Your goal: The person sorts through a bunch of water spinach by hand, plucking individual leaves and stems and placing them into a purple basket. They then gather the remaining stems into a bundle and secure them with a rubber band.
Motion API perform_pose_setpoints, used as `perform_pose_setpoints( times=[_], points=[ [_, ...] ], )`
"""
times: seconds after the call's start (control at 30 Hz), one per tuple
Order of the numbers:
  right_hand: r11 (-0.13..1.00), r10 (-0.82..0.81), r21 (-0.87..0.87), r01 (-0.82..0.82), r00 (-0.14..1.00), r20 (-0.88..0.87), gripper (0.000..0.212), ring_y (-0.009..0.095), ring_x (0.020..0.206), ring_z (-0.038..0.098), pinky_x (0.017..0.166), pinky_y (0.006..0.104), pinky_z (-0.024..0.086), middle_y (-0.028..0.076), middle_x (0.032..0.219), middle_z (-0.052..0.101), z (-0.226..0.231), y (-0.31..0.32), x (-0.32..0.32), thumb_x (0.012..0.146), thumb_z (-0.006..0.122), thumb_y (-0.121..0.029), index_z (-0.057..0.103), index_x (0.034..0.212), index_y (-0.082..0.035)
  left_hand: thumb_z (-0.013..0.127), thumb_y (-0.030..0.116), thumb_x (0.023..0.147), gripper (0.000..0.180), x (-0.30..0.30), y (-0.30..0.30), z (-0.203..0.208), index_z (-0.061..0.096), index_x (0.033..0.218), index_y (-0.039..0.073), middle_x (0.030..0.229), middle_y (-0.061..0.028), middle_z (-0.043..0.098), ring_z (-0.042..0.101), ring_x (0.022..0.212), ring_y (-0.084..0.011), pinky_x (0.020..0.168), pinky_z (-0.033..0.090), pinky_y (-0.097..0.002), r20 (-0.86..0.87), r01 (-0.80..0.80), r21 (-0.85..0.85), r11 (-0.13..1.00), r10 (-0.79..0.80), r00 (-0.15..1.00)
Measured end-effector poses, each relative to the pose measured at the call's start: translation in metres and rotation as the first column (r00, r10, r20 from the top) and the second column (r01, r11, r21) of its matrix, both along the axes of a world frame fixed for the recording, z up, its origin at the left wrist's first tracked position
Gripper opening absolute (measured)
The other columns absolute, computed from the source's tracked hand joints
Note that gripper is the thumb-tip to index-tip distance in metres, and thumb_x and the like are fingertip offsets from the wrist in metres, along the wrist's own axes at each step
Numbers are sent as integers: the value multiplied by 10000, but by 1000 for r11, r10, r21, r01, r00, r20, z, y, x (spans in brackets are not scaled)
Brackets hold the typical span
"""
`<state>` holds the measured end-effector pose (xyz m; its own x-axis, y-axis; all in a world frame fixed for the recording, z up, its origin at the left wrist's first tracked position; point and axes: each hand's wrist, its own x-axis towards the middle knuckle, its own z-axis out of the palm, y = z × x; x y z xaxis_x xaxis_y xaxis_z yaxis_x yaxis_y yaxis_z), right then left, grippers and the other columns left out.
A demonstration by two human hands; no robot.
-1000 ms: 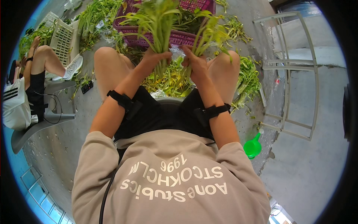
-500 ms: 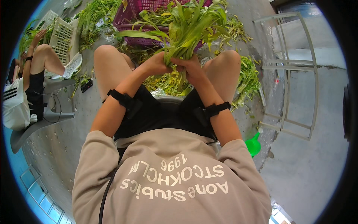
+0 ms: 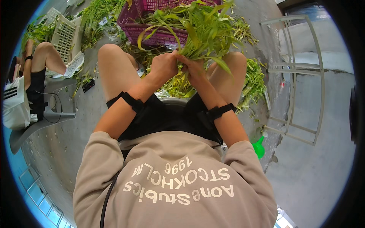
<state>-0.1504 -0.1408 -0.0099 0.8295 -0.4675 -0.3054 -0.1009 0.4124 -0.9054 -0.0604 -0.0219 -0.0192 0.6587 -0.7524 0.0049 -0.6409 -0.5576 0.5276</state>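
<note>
Between my knees I hold up a bunch of long-leaved leafy greens (image 3: 207,36), its leaves fanning away from me over a purple crate (image 3: 129,32). My right hand (image 3: 193,69) is wrapped round the stems at the base of the bunch. My left hand (image 3: 164,65) is closed in a fist against the stem side, touching the right hand; its fingertips are hidden, and a few stems run into its grip. Some leaves in the bunch are yellowish. Below the hands lies a heap of yellowed leaves (image 3: 178,85).
More greens lie on the floor by my right knee (image 3: 253,81) and at the far left (image 3: 95,21). A person sits at the left beside a cream crate (image 3: 62,38). A black remote (image 3: 88,86), a green funnel-like object (image 3: 259,148) and a metal frame (image 3: 317,76) are around.
The bunch has tilted to the right, its leaves spreading that way. My left hand has turned over into a fist and risen slightly; my right hand stays round the stems.
</note>
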Motion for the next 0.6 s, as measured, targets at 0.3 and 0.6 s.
perform_pose_setpoints(
  times=[0.3,0.6],
  points=[
    [999,-31,5,32,999,-40,301,64,714,589,533,241,459,-6,889,649,6,-3,-1,828,824,-153,681,1068,-43,766,238,782,634,-6,-2,16,522,1340,60,966,-242,697,683,961,-407,833,540,-480,-179,14,1,1000,-14,984],
    [996,-23,-89,27,999,42,321,99,769,609,591,257,465,13,919,664,7,-4,4,811,799,-108,670,1100,-53,854,51,684,1239,28,-2,6,58,1629,133,1492,-137,459,477,1338,-253,1098,407,-386,-611,120,-448,886,-402,682]
  ],
)
